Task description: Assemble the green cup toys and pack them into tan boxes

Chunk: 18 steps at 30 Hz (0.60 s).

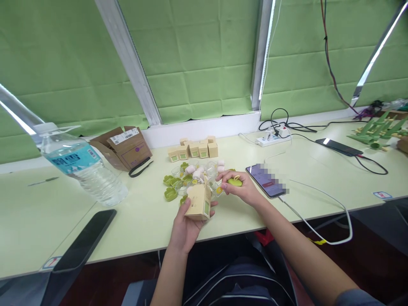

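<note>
My left hand point(187, 227) is wrapped round a small tan cardboard box point(198, 200) with a green printed window, tilted, its top flaps raised toward my right hand. My right hand point(240, 187) pinches a small green lid-like piece point(235, 182) with a pale loop on it. Just left of those fingertips is a clear plastic piece with a yellow part point(219, 190); whether the fingers touch it I cannot tell. Behind the box lies a pile of green clover-shaped cups point(171, 194), clear plastic cups point(211, 168) and pinkish-white cylinders point(196, 174), partly hidden by my hands.
Several small tan boxes point(194, 149) stand behind the pile. At left are a large water bottle point(84, 165), a brown carton point(123, 148) and a black phone point(86, 240). Rightward lie a lit phone point(265, 180) on a white cable, a power strip point(273, 139) and another phone point(338, 147).
</note>
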Tool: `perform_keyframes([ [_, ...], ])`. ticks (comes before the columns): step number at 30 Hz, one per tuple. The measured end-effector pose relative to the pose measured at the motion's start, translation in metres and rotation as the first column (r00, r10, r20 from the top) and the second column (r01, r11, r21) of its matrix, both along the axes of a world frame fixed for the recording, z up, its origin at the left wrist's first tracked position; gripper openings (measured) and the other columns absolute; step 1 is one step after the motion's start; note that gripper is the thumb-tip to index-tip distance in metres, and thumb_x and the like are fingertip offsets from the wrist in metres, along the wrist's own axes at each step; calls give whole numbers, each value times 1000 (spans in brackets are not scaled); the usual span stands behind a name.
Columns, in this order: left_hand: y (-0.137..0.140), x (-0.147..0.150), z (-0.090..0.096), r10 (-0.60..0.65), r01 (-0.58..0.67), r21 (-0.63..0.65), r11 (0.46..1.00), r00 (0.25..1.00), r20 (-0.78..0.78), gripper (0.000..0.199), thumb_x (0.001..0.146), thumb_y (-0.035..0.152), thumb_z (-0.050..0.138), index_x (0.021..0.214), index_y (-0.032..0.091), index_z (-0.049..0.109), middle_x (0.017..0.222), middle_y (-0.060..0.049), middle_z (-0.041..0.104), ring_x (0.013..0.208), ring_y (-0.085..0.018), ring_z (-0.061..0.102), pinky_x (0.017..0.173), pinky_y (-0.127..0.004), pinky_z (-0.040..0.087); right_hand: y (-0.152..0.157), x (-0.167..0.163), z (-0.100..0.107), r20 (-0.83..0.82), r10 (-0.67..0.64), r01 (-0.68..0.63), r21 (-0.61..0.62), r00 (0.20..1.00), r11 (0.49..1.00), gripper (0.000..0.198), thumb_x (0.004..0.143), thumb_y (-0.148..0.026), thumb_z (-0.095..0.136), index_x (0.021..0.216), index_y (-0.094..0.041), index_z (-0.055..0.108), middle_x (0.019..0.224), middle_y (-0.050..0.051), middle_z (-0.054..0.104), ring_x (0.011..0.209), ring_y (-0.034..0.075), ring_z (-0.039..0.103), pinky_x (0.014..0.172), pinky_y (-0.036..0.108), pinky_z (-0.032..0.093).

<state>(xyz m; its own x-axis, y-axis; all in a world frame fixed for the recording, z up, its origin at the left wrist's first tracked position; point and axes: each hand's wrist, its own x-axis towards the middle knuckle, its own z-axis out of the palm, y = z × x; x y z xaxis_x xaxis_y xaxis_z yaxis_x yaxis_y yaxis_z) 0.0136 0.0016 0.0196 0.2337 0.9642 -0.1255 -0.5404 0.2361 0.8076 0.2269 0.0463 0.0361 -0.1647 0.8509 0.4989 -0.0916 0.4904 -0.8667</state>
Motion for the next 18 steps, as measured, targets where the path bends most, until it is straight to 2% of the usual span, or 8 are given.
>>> perform_keyframes([
  [3,-1,0,0,25,-24,9,1000,1000,-13,60,88,49,63,139,23,48,137,-15,63,104,-32,73,89,-48,59,0,-1,0,-25,8,-9,-15,1000,1000,29,79,-44,80,71,-19,68,91,7,72,85,19,66,69,30,53],
  [6,0,1,-3,80,-72,107,992,993,-81,57,84,46,68,133,27,47,132,-11,65,103,-30,73,90,-46,57,1,0,-1,-61,6,-9,-47,998,999,29,77,-44,82,71,-19,68,86,5,70,77,17,64,61,27,50],
  [8,-1,4,-6,139,-107,193,975,977,-160,59,81,44,73,129,27,46,131,-10,65,110,-29,70,91,-43,57,1,1,0,-81,11,-16,-57,997,998,30,77,-44,82,71,-19,68,85,5,69,75,16,63,59,27,49],
  [12,0,9,-18,297,-159,389,908,898,-325,59,78,44,78,124,26,45,131,-10,62,119,-26,63,97,-41,54,0,4,1,-93,39,-45,-61,995,997,31,77,-44,82,70,-18,67,81,4,68,69,15,62,59,27,49],
  [16,2,12,-28,362,-100,527,844,831,-422,56,80,39,77,123,24,46,125,-10,62,114,-23,64,103,-42,51,1,8,0,-112,93,-104,-101,989,989,31,76,-44,83,72,-18,67,76,3,65,55,10,55,49,24,44],
  [18,3,13,-30,384,-75,571,817,810,-443,60,82,36,76,131,25,44,133,-12,58,121,-25,61,107,-44,49,0,10,-1,-124,145,-160,-121,982,980,33,74,-45,84,72,-17,67,78,3,66,52,9,54,45,22,41],
])
